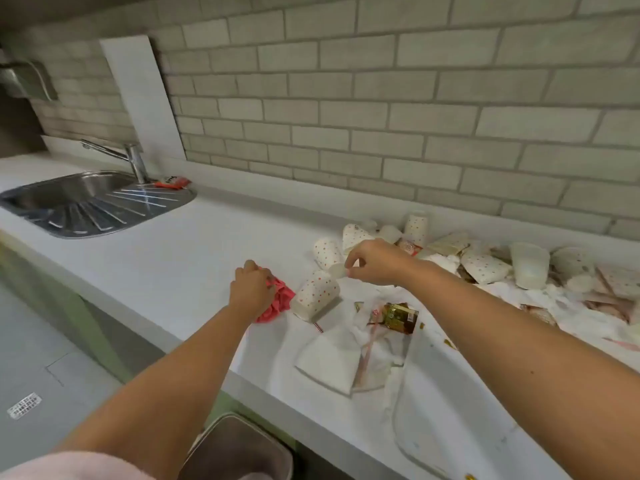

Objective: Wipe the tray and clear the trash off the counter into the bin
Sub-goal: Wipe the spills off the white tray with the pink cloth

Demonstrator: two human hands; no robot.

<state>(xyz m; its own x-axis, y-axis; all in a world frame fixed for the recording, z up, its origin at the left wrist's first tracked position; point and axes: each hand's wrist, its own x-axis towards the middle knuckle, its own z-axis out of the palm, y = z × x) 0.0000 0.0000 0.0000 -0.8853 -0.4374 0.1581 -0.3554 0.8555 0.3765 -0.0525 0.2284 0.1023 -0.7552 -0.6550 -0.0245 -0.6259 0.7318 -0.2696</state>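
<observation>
My left hand [252,289] rests on a crumpled pink cloth [278,301] on the white counter [180,258], fingers closed over it. My right hand [372,261] pinches the rim of a small white paper cup [337,270], just above a dotted paper cup [317,296] lying on its side. A clear tray [422,434] sits at the counter's near edge, partly under my right forearm. Napkins [332,362], a gold wrapper [398,317] and a heap of dotted cups and wrappers [485,265] litter the counter. The bin [239,448] stands below on the floor.
A steel sink [86,202] with a tap [133,161] lies at the far left, with a red wrapper [172,182] beside it. A grey brick wall runs behind the counter. A floor drain [24,405] shows at the lower left.
</observation>
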